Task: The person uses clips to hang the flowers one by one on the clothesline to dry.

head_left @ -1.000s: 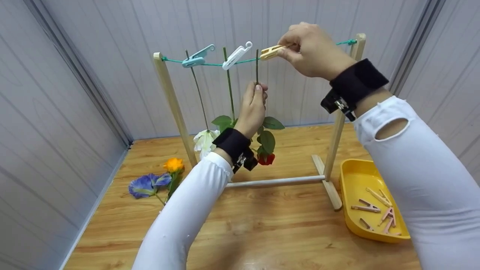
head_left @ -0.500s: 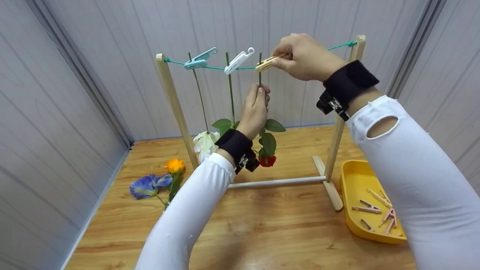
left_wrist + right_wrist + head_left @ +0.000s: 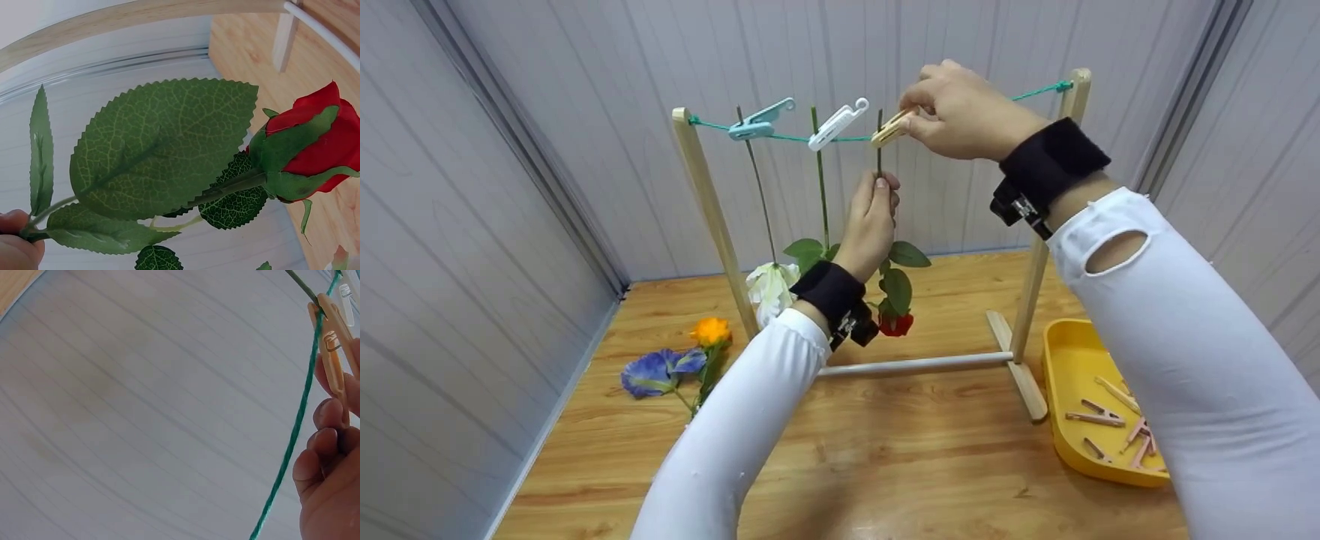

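Note:
My left hand (image 3: 871,225) pinches the stem of a red rose (image 3: 315,140), which hangs head down with its green leaves (image 3: 163,146) below my fingers. Above that grip, my right hand (image 3: 964,112) holds a yellow clothespin (image 3: 891,129) by its handle end. Its tip sits over the rose stem and the green cord (image 3: 298,422), as the right wrist view shows too. To the left on the cord, a white clothespin (image 3: 838,124) bears a second green stem, its bloom hidden behind my left hand. A light blue clothespin (image 3: 761,121) holds a white flower (image 3: 771,291) upside down.
The cord is strung between two wooden posts (image 3: 1031,289), joined low down by a white rod (image 3: 919,364). On the right stands a yellow tray (image 3: 1057,420) with several clothespins. An orange flower (image 3: 711,331) and a purple flower (image 3: 654,373) lie at left on the wooden table (image 3: 885,465).
My right hand has moved left and slightly down, bringing the yellow clothespin from beside the rose stem onto the stem and cord. My left hand keeps its pinch on the stem.

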{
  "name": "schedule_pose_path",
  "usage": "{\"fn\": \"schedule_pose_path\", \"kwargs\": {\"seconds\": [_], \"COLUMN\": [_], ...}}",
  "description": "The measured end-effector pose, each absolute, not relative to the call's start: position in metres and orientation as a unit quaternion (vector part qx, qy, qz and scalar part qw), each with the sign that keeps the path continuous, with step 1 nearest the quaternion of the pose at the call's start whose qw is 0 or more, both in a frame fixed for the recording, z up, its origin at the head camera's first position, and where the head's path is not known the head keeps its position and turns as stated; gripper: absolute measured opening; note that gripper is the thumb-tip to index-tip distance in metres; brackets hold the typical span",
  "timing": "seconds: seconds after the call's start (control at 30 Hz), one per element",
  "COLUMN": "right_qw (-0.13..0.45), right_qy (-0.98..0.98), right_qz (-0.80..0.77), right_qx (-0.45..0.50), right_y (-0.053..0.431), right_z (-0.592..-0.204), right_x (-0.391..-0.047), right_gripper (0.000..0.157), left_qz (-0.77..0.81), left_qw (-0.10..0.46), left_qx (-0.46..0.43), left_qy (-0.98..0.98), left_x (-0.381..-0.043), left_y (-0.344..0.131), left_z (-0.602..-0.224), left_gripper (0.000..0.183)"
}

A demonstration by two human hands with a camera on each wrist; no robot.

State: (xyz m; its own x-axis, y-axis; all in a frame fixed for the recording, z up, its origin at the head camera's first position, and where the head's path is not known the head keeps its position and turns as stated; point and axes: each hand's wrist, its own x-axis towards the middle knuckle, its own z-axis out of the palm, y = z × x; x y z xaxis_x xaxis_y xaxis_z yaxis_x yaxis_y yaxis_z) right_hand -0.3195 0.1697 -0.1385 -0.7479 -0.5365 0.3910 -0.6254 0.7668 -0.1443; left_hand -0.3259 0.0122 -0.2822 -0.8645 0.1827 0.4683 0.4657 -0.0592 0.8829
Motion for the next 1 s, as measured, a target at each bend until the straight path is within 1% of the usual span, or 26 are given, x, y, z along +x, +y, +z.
{"fn": "schedule_pose_path", "kwargs": {"seconds": [0.2,0.4,0.63,0.77,1.0], "right_qw": [0.196,0.216,0.235,0.262,0.313], "right_qy": [-0.914,-0.9,-0.892,-0.882,-0.86], "right_qz": [0.141,0.162,0.211,0.227,0.238], "right_qx": [0.327,0.342,0.324,0.32,0.327], "right_y": [0.168,0.17,0.174,0.179,0.195], "right_z": [-0.142,-0.143,-0.141,-0.141,-0.149], "right_x": [-0.321,-0.321,-0.317,-0.315,-0.31], "right_gripper": [0.033,0.037,0.036,0.036,0.032], "left_qz": [-0.688,-0.691,-0.683,-0.689,-0.68], "left_qw": [0.107,0.114,0.115,0.106,0.114], "left_qx": [-0.239,-0.245,-0.253,-0.253,-0.234], "left_qy": [-0.677,-0.67,-0.676,-0.671,-0.685], "left_x": [-0.325,-0.326,-0.327,-0.326,-0.325], "left_y": [0.011,0.011,0.01,0.008,-0.001], "left_z": [-0.282,-0.281,-0.279,-0.277,-0.274], "left_gripper": [0.026,0.027,0.031,0.036,0.042]}}
